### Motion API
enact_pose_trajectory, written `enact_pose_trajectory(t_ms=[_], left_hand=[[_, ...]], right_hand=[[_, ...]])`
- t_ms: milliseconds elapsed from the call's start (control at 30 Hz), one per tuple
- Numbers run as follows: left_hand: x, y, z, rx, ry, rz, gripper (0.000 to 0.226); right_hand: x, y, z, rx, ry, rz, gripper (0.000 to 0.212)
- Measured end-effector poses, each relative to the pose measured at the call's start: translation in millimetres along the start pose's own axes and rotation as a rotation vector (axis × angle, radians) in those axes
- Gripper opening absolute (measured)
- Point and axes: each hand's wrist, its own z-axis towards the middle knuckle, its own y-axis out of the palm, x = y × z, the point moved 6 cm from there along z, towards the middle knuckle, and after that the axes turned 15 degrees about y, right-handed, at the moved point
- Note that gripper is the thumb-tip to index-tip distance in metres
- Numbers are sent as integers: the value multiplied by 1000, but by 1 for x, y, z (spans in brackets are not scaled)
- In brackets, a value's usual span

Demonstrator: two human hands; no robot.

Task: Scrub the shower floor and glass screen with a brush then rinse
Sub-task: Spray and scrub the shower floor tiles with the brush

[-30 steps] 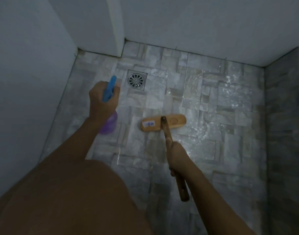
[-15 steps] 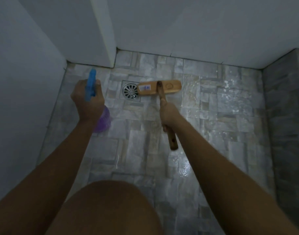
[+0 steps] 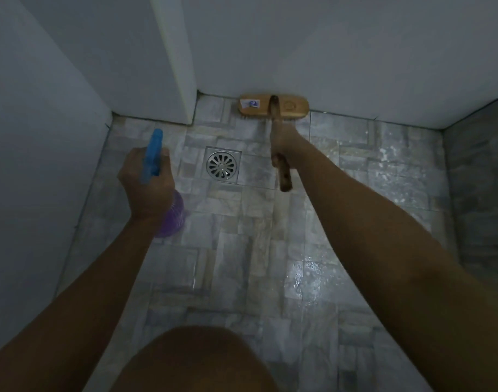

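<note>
A wooden scrubbing brush (image 3: 274, 107) lies with its head against the foot of the far white wall, bristles on the grey stone-tile shower floor (image 3: 242, 250). My right hand (image 3: 283, 140) is closed around its wooden handle, whose end sticks out below the hand. My left hand (image 3: 147, 185) holds a spray bottle (image 3: 171, 219) with a purple body and a blue trigger head, over the left side of the floor. No glass screen is in view.
A square metal drain (image 3: 223, 164) sits between my two hands. White walls close the left and far sides; a white corner post (image 3: 174, 66) juts out at the back. A grey tiled wall (image 3: 479, 179) stands on the right. Wet foam patches glisten right of centre.
My right hand has pushed the brush from mid-floor, past the drain, up to the far wall. My left hand with the spray bottle has stayed left of the drain.
</note>
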Motion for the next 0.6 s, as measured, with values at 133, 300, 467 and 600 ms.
enact_pose_trajectory(t_ms=[133, 300, 467, 600], left_hand=[[-4, -2, 3, 13, -32, -40, 34], [5, 2, 3, -19, 11, -9, 33], [7, -2, 4, -10, 17, 0, 32], [11, -3, 1, -6, 43, -5, 32]], right_hand=[[31, 8, -18, 40, -23, -6, 29], [139, 26, -62, -4, 71, -18, 51], [99, 8, -34, 55, -20, -33, 47], [30, -20, 5, 41, 38, 163, 42]])
